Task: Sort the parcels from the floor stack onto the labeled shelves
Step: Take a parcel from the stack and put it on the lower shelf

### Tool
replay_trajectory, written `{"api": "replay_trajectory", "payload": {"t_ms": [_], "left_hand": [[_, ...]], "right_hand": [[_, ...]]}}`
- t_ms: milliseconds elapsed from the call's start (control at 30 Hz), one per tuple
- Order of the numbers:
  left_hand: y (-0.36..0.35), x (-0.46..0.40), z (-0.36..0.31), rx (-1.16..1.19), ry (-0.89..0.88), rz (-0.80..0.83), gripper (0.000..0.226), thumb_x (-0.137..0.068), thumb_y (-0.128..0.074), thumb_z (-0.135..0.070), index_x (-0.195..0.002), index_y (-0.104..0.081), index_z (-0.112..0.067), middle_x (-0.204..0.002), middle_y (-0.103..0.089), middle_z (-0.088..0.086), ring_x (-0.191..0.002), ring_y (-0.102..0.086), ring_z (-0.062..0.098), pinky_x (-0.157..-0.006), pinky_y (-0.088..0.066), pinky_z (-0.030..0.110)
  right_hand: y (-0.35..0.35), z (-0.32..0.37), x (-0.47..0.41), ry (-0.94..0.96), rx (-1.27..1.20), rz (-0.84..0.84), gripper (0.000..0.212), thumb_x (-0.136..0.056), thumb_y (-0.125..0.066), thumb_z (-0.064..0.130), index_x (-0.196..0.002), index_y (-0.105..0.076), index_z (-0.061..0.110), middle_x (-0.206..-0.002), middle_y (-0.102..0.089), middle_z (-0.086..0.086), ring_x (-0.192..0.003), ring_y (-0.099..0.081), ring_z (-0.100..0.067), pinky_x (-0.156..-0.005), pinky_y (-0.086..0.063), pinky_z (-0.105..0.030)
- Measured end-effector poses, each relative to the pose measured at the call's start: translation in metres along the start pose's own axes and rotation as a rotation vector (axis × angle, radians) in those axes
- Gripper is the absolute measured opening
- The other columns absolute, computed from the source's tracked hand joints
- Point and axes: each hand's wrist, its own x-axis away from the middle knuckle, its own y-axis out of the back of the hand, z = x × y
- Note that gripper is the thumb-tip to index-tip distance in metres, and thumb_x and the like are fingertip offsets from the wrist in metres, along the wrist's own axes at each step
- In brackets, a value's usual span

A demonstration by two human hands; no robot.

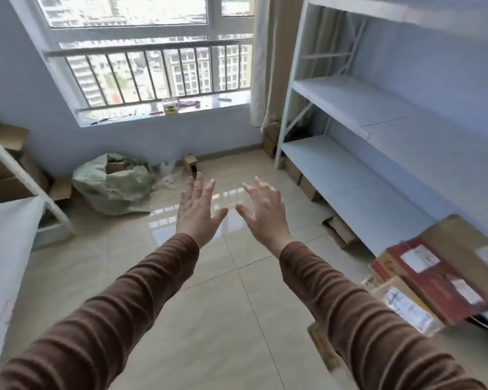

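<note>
Parcels [434, 280] sit stacked at the lower right of the frame, untouched; both hands are empty.

The left hand [199, 212] and right hand [264, 211] hover mid-frame over bare tile floor [223, 319], fingers spread wide, holding nothing. Judging by this, sorting is between pickups: the next move calls for turning right and down to the stack, then choosing a tier of the white shelving unit [358, 170] at right. Motion blur smears the parcel labels, no shelf labels are legible, and the frame edge cuts off the stack.
</note>
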Motion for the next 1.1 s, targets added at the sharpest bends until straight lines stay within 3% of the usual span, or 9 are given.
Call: {"api": "replay_trajectory", "payload": {"t_ms": [267, 533, 833, 1100], "left_hand": [[-0.117, -0.01, -0.178, -0.108, -0.334, 0.289, 0.08, -0.102, -0.046, -0.054, -0.164, -0.003, -0.027, -0.168, 0.024, 0.002, -0.152, 0.029, 0.02, -0.126, 0.012, 0.043], [-0.204, -0.016, -0.263, -0.143, -0.569, 0.483, 0.082, -0.103, -0.045, -0.054, -0.164, 0.003, -0.026, -0.167, 0.026, 0.004, -0.151, 0.031, 0.024, -0.125, 0.013, 0.044], [-0.274, -0.001, -0.325, -0.191, -0.689, 0.608, 0.083, -0.102, -0.041, -0.057, -0.163, 0.006, -0.025, -0.166, 0.027, 0.006, -0.151, 0.031, 0.027, -0.126, 0.011, 0.048], [-0.354, 0.022, -0.379, -0.234, -0.61, 0.671, 0.085, -0.102, -0.043, -0.057, -0.162, 0.01, -0.029, -0.166, 0.027, 0.006, -0.15, 0.031, 0.027, -0.126, 0.01, 0.049]], "right_hand": [[0.098, -0.168, 0.079, -0.343, 0.193, -0.041, 0.059, -0.105, -0.045, 0.052, -0.159, -0.035, 0.029, -0.172, -0.01, -0.003, -0.157, -0.007, -0.028, -0.125, -0.012, -0.052], [0.132, -0.251, 0.138, -0.635, 0.225, -0.08, 0.062, -0.105, -0.046, 0.05, -0.161, -0.028, 0.029, -0.173, -0.003, -0.001, -0.159, 0.0, -0.027, -0.127, -0.008, -0.054], [0.148, -0.314, 0.183, -0.803, 0.276, -0.072, 0.067, -0.105, -0.045, 0.053, -0.162, -0.022, 0.028, -0.173, -0.004, -0.002, -0.158, -0.001, -0.029, -0.126, -0.012, -0.057], [0.16, -0.411, 0.225, -0.834, 0.262, 0.051, 0.078, -0.103, -0.047, 0.055, -0.165, -0.006, 0.029, -0.173, 0.001, -0.003, -0.159, -0.001, -0.029, -0.125, -0.016, -0.059]]}}
